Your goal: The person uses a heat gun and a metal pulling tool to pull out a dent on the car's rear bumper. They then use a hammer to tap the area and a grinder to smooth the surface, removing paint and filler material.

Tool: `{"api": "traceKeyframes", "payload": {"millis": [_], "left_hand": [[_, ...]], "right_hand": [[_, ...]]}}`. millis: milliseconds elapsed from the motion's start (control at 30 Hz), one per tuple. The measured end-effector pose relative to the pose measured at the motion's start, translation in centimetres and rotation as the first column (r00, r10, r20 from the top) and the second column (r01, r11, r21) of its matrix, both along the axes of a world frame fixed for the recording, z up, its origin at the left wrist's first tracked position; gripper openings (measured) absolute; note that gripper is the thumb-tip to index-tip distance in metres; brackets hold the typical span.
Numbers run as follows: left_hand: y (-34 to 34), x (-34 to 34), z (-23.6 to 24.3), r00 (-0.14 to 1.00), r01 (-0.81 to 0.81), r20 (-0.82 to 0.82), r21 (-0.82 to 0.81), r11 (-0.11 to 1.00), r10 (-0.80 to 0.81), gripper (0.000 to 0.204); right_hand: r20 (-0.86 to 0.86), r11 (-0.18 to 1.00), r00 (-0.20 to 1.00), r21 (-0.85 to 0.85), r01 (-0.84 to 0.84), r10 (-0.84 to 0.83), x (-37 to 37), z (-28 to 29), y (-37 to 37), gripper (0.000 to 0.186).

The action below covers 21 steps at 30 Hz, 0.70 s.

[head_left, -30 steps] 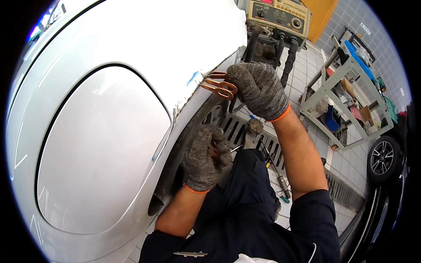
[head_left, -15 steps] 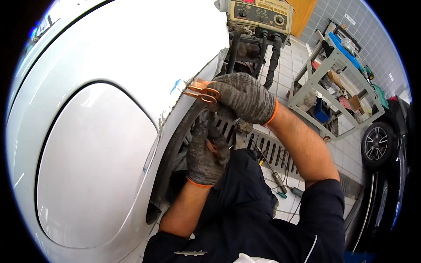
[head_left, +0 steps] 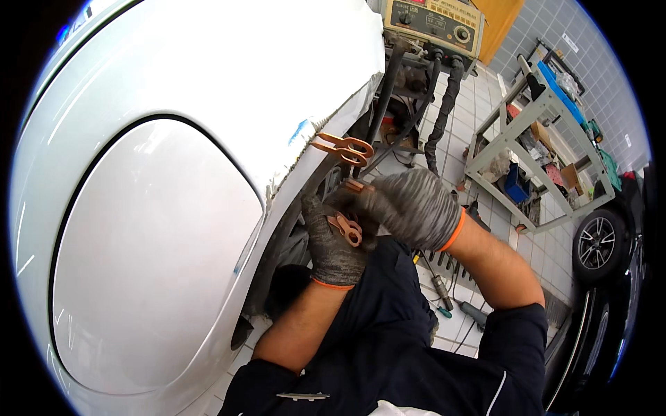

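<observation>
Flat copper pull tabs (head_left: 347,148) with ringed ends stick out from the ragged wheel-arch edge of a white car panel (head_left: 229,62). My left hand (head_left: 329,260), in a grey knit glove with an orange cuff, is closed around more copper ring tabs (head_left: 347,229); their rings show at the palm. Just above it is my right hand (head_left: 420,208), gloved alike and slightly blurred. Its fingers pinch another copper tab (head_left: 358,186), partly covered by them. Neither hand touches the tabs on the panel.
A spot-welding unit (head_left: 433,26) with thick black cables (head_left: 444,111) stands ahead. To the right are a grey tool cart (head_left: 510,139) and a dark car's wheel (head_left: 598,237). A handheld tool (head_left: 441,288) and a cable lie on the tiled floor near my legs.
My right hand has let go of the tab at the panel edge and drawn down to my left hand, where it now pinches another tab. The view has shifted slightly.
</observation>
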<state>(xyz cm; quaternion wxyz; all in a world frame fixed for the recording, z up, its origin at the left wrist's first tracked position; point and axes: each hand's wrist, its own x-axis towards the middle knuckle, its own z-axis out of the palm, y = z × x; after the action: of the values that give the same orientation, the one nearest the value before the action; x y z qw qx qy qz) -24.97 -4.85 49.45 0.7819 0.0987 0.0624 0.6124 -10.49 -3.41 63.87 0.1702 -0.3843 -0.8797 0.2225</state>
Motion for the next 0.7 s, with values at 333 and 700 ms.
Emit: {"api": "traceKeyframes", "payload": {"millis": [333, 700], "left_hand": [[0.6, -0.4, -3.0, 0.725, 0.384, 0.501, 0.275, 0.881, -0.472, 0.043], [-2.4, -0.7, -1.5, 0.996, 0.038, -0.051, -0.459, 0.888, -0.069, 0.039]], "right_hand": [[-0.093, 0.948, 0.988, 0.281, 0.147, -0.125, -2.8, 5.6, 0.5, 0.037], [-0.55, 0.823, 0.809, 0.546, 0.158, 0.209, -5.1, -2.0, 2.1, 0.023]]}}
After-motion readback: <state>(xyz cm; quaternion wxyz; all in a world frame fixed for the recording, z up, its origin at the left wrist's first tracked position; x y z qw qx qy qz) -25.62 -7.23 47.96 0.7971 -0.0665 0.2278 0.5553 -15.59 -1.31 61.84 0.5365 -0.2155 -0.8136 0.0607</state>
